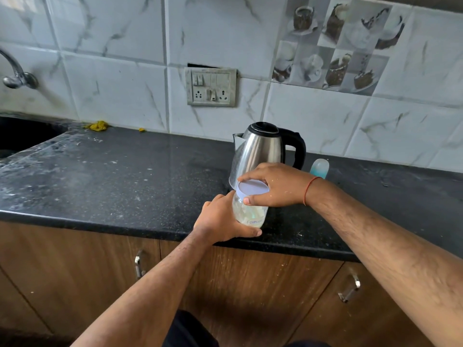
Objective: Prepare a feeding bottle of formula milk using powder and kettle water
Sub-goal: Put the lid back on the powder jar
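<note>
A clear plastic jar [250,212] with pale powder inside and handwriting on its side stands near the front edge of the black counter [112,176]. My left hand [220,219] grips the jar's body from the left. Around its pale lilac lid [252,189] curl the fingers of my right hand [278,184], from above and the right. Just behind stands a steel kettle [260,149] with a black lid and handle. Right of the kettle, partly hidden behind my right wrist, is a feeding bottle [320,168] with a clear cap and a blue part below it.
A dark sink [22,136] and a tap [17,76] are at the far left. A switch and socket plate [211,86] is on the tiled wall. Yellow scraps [96,125] lie at the counter's back. Wooden cabinet doors [75,266] with metal handles run below.
</note>
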